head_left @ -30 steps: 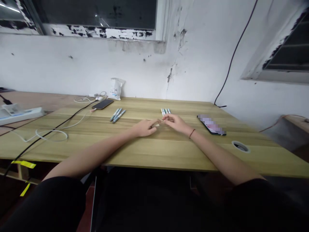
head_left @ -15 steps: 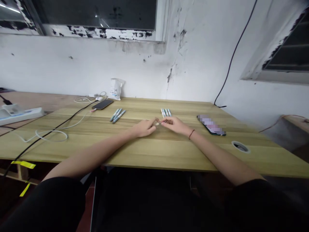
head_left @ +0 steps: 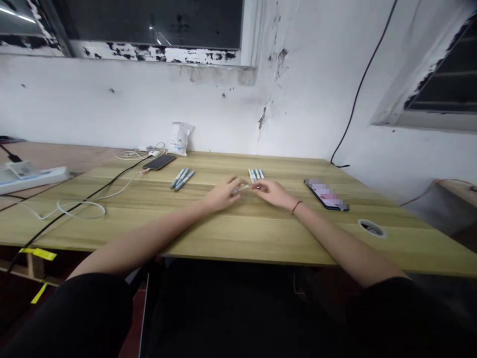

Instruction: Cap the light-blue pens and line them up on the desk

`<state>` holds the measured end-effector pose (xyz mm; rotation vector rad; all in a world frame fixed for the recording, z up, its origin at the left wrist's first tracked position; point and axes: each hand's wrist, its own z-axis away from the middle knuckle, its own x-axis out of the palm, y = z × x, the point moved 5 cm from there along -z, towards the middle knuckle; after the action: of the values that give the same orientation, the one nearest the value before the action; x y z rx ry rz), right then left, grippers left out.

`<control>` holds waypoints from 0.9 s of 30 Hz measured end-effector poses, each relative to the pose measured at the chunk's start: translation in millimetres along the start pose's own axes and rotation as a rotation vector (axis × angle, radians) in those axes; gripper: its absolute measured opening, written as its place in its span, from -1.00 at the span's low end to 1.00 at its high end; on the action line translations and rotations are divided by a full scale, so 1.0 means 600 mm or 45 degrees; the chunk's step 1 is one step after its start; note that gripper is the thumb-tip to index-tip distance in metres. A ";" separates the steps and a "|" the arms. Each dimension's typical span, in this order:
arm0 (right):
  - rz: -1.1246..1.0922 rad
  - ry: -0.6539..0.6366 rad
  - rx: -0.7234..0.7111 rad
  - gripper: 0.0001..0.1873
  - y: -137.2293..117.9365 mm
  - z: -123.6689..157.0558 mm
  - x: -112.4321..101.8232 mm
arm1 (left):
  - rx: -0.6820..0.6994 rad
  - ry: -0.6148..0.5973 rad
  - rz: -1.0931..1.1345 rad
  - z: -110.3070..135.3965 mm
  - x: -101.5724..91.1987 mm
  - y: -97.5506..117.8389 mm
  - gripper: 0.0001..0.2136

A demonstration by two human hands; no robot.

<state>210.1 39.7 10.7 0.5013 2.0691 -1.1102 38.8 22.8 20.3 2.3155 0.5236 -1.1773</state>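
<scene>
My left hand (head_left: pixel 222 194) is closed around a slim pale marker pen (head_left: pixel 243 188), whose end sticks out to the right past my fingertips. My right hand (head_left: pixel 273 193), with a dark red cord on the wrist, is pinched just beyond that end. A small whitish bit shows between its fingers, too small to name. Right behind my right fingers lie several light-coloured marker pens (head_left: pixel 256 174) side by side. Off to the left, a small group of grey-blue marker pens (head_left: pixel 182 179) lies on the wooden table (head_left: pixel 238 233).
A phone (head_left: pixel 159 161) on a white cable (head_left: pixel 121 189) and a white plastic packet (head_left: pixel 180 138) are at the back left. A black cable (head_left: pixel 89 196) crosses the left side. Another phone (head_left: pixel 327 194) and a white-rimmed cable hole (head_left: pixel 371 228) are on the right. A power strip (head_left: pixel 40 179) sits far left.
My left hand has shifted slightly back, and more of the marker pen shows between my hands. A narrow gap now appears between the pen's end and my right fingers.
</scene>
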 end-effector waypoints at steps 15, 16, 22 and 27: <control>0.058 -0.014 0.012 -0.82 0.009 0.000 0.004 | -0.208 -0.099 0.149 -0.007 0.004 -0.022 -0.67; 0.056 -0.014 0.020 -0.82 0.009 0.000 0.004 | -0.261 -0.112 0.225 -0.007 0.005 -0.025 -0.65; 0.048 -0.032 0.043 -0.83 0.003 0.001 0.005 | -0.600 -0.229 0.845 0.001 0.014 -0.041 -0.56; 0.049 -0.076 0.053 -0.82 0.004 0.002 0.008 | -0.738 -0.299 1.136 0.007 0.025 -0.044 -0.60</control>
<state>208.7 40.2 5.6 0.5203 1.9807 -1.1338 30.2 43.4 -0.6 1.5725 -0.2370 -0.6985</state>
